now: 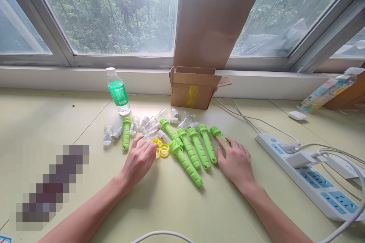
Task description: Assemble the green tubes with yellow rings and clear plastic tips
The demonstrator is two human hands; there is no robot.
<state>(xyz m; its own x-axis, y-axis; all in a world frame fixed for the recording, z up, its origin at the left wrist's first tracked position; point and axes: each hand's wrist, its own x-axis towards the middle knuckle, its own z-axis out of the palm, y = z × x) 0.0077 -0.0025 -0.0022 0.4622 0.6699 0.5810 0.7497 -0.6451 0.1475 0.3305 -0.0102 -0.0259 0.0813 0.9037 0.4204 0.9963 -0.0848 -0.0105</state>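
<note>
My left hand (139, 161) is at the near side of the pile, fingers loosely bent and apart, beside several yellow rings (164, 150). It holds nothing I can see. My right hand (236, 159) curls over the rightmost green plastic tube (216, 130), whose lower part is hidden under the fingers. Several more green tubes (186, 164) with threaded tops and ridged bodies lie slanted between my hands. One short green tube (126, 133) lies left of the pile. Behind are scattered clear ribbed cups (108, 134) and small white-ended clear pieces (117, 133).
A bottle with a green label (118, 93) and an open cardboard box (191, 90) stand behind the pile. To the right lie a power strip (306, 178) with plugs and cables, a small white case (297, 115) and a tilted bottle (327, 89). A white cable (162, 232) crosses the front.
</note>
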